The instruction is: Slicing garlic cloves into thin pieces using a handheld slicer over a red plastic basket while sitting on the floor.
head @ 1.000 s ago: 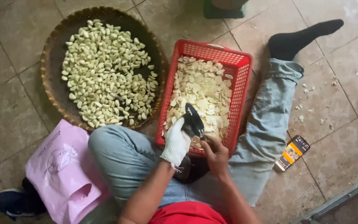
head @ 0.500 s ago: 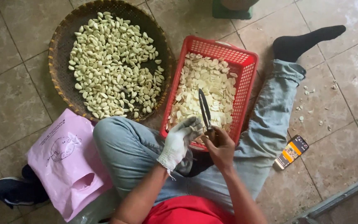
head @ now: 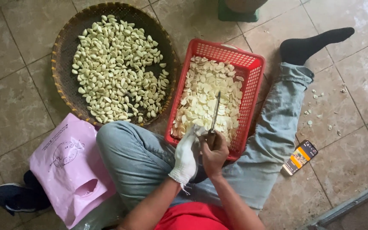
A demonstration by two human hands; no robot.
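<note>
**Inspector:** Since the earlier frame the knife (head: 215, 111) has turned from a broad, flat-on view to edge-on, its blade pointing away over the slices (head: 205, 100). Both hands have held their place at the near edge of the red basket (head: 252, 68).

**Assistant:** Grip?

**Inspector:** Right hand (head: 214, 154), bare, fingers clenched round the knife handle. Left hand (head: 187, 155), in a white glove, fingers curled tight against the right, just beside the blade's base. They appear to pinch a clove; the clove itself I cannot see.

**Assistant:** Location of the work?

**Inspector:** Over the basket's near edge, which rests between the knees on the tiled floor (head: 13, 106). Whole cloves (head: 116, 68) lie in the round woven tray (head: 64, 51) to the left, touching the basket's left side.

**Assistant:** Recommendations?

**Inspector:** My judgement: keep the cut above the basket so slices drop inside. Keep the gloved fingertips behind the edge and draw the blade in short, controlled strokes.

**Assistant:** Limits of view?

**Inspector:** The cut point is masked by the two hands. The knife handle is buried in the fist. A green object (head: 237, 15) at the top edge is cut off. The phone (head: 299, 157) screen is too small to read. The pink bag (head: 71, 166) hides part of the dark shoe (head: 15, 198).
</note>
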